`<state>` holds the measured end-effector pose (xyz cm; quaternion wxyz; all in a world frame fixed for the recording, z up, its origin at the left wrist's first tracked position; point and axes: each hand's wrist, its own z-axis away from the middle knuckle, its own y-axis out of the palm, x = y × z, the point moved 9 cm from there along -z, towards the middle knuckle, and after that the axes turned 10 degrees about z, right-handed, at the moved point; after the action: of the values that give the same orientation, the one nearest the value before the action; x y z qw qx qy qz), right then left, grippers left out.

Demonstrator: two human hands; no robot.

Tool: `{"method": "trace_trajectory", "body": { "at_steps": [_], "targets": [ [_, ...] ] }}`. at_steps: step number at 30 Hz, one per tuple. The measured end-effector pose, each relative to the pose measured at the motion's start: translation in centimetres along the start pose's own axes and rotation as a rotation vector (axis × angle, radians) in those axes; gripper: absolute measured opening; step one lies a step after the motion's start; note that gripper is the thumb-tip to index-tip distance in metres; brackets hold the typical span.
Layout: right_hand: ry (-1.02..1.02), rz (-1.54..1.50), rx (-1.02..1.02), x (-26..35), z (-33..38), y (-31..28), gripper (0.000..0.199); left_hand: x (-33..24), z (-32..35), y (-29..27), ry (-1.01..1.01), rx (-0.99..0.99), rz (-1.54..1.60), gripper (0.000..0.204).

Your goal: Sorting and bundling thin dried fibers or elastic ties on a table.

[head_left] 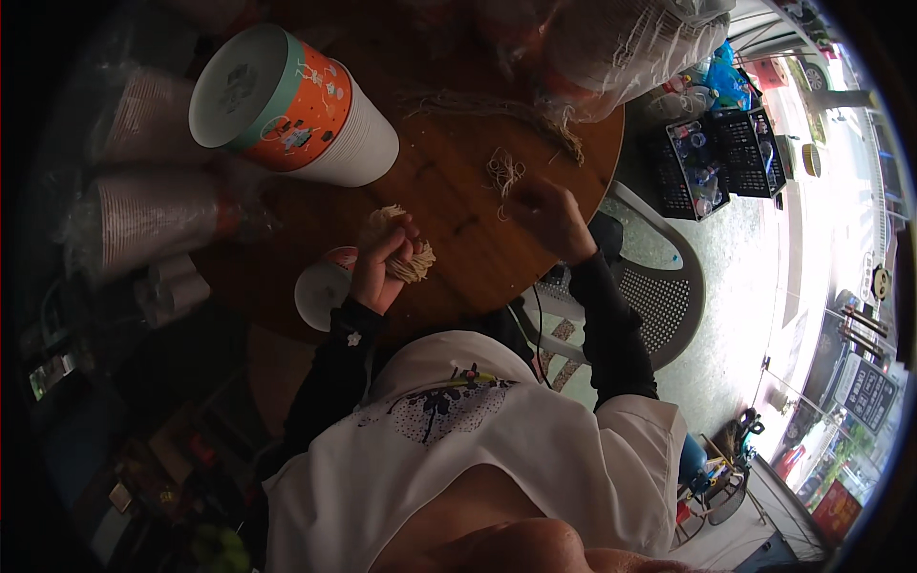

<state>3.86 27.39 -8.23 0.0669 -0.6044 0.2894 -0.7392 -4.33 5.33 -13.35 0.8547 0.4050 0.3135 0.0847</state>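
My left hand [380,270] is closed around a bundle of pale, noodle-like strands [415,265], whose ends stick out on both sides of the fist. Across the round wooden table, my right hand [556,218] is over the tabletop beside a small loose tangle of strands [504,170]. Its fingers are dark and blurred, so their grip is unclear. Beyond my left hand lies a tall nested stack of paper tubs [315,119], orange, green and white, tipped on its side. A single paper tub [325,294] is next to my left wrist, partly hidden by it.
More strands [487,105] lie across the far part of the table [449,196]. Plastic-wrapped stacks of tubs stand at the far right [611,57] and left [158,220]. A grey chair [659,296] and black crates of bottles [693,167] are to the right.
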Motion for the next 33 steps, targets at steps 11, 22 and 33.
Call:
{"method": "trace_trajectory", "body": {
  "at_steps": [11, 22, 33],
  "targets": [
    [-0.040, -0.176, 0.126, 5.3, 0.2, 9.9, 0.015, 5.5, -0.5, -1.0, 0.033, -0.017, -0.173, 0.027],
    [0.068, 0.255, -0.106, -13.1, -0.7, 8.2, 0.015, 2.8, 1.3, -2.6, -0.023, -0.059, -0.011, 0.017],
    [-0.061, 0.617, -0.138, -15.6, -3.7, 12.6, 0.022, -4.0, 5.8, -2.9, 0.169, -0.114, 0.045, 0.012]
  ]
}}
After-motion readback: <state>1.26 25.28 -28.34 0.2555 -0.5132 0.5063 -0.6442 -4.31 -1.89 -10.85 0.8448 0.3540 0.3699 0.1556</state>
